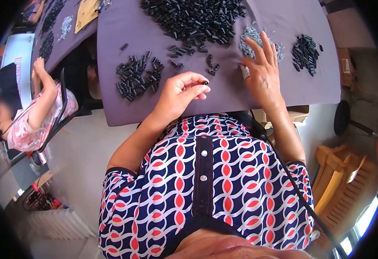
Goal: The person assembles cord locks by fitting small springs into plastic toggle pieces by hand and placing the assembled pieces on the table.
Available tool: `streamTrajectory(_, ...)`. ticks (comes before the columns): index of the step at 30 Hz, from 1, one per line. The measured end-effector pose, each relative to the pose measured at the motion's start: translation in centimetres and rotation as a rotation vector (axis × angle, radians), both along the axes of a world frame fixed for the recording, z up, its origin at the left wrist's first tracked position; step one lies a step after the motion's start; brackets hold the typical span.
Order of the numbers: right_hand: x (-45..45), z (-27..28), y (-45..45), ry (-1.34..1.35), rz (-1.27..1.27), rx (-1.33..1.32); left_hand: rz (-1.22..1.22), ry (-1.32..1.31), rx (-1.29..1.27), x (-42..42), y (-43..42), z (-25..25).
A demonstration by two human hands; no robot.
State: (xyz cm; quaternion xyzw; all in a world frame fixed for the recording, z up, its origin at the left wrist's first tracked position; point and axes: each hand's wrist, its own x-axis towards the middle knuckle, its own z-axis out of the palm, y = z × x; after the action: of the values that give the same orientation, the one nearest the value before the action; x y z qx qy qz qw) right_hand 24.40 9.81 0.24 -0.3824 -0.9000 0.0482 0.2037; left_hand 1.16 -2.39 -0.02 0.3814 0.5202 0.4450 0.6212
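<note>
My left hand (181, 96) is closed in a pinch in front of my chest, above the near part of the table. Between its thumb and fingertips is a small black plastic part (205, 83), mostly covered by the fingers. My right hand (263, 77) is just in front of a pile of small clear-silver pieces (249, 35). Its thumb and index finger come together, with a whitish wrap on one of them, while the other fingers stretch outward. What lies in that pinch, if anything, I cannot make out.
A big heap of black tubular parts (197, 19) covers the far middle of the purple-grey table (111, 103). Smaller black piles lie left (139, 77) and right (306, 54). At left, another person (42, 105) sits by a second table. A wooden stool (340, 172) stands at lower right.
</note>
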Motion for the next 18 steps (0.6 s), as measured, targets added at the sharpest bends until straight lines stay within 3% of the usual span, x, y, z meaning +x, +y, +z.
streamTrajectory(6, 0.0, -0.1, 0.3, -0.08, 0.025, 0.043, 0.015, -0.01, 0.012, 0.1, -0.3, -0.4)
streamTrajectory(11, -1.4, 3.0, -1.8, 0.157, 0.224, -0.128, 0.04, -0.023, 0.027, 0.7, -0.1, -0.2)
streamTrajectory(18, -3.9, 3.5, -3.1, 0.003, 0.355, -0.12, 0.051, 0.089, 0.058, 1.4, -0.1, 0.0)
